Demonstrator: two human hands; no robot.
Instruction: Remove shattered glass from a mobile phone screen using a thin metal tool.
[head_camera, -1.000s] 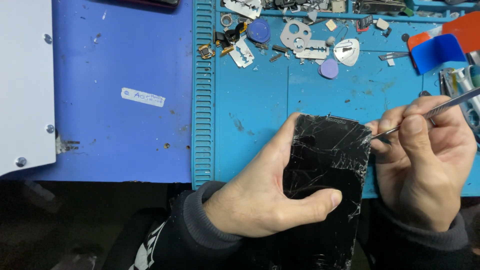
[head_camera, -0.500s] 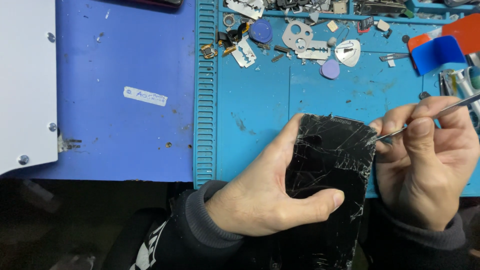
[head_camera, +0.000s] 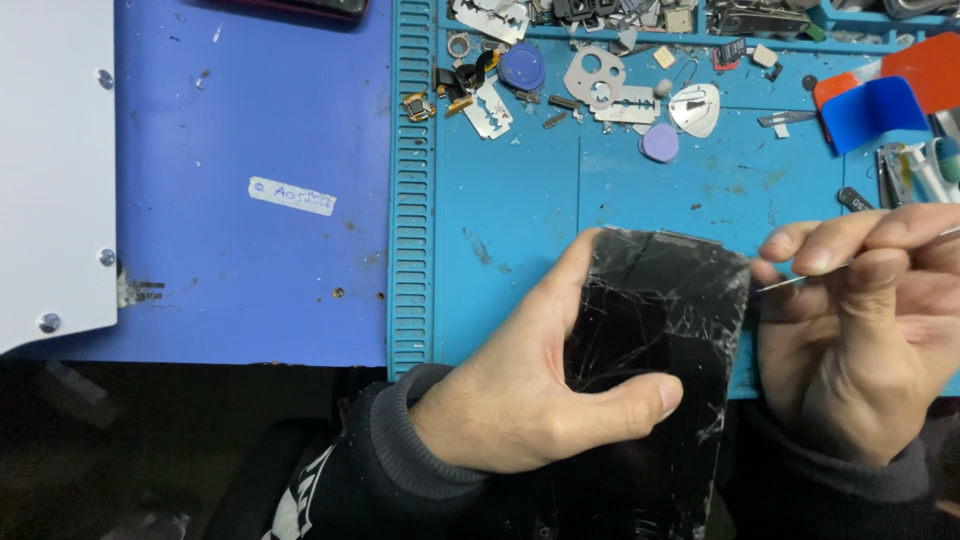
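A black phone (head_camera: 668, 300) with a badly cracked glass face lies over the near edge of the blue repair mat (head_camera: 520, 220). My left hand (head_camera: 535, 385) grips it from the left, thumb across the lower glass and fingers along its left side. My right hand (head_camera: 865, 320) pinches a thin metal pry tool (head_camera: 790, 283), whose tip touches the phone's upper right edge.
Small metal parts, razor blades, round picks and screws litter the mat's far side (head_camera: 600, 90). Blue and orange plastic picks (head_camera: 875, 105) lie at the far right. A white panel (head_camera: 50, 170) covers the left edge of the darker blue surface (head_camera: 250, 150), which carries a white label (head_camera: 291, 196).
The thin tool's tip has stayed at the phone's upper right edge while my right hand shifted slightly. My left hand keeps the same grip on the phone.
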